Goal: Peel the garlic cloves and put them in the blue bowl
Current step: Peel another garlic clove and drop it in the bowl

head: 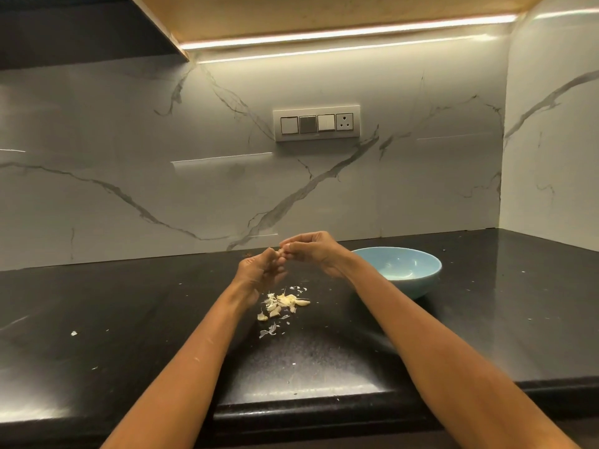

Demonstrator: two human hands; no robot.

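Observation:
Both hands are raised above the black counter (129, 319), fingertips meeting. My left hand (259, 270) and my right hand (316, 252) together pinch a small garlic clove (283, 252), mostly hidden by the fingers. Below the hands lies a small pile of garlic cloves and papery peel (283, 303). The blue bowl (408, 270) stands to the right of the pile, just behind my right wrist. One or two pale pieces show on its bottom.
Loose peel flakes (269, 332) lie nearer to me, and a white scrap (74, 333) sits far left. A marble wall with a switch panel (317, 123) rises behind the counter. A side wall closes the right end. The counter's front edge runs below my forearms.

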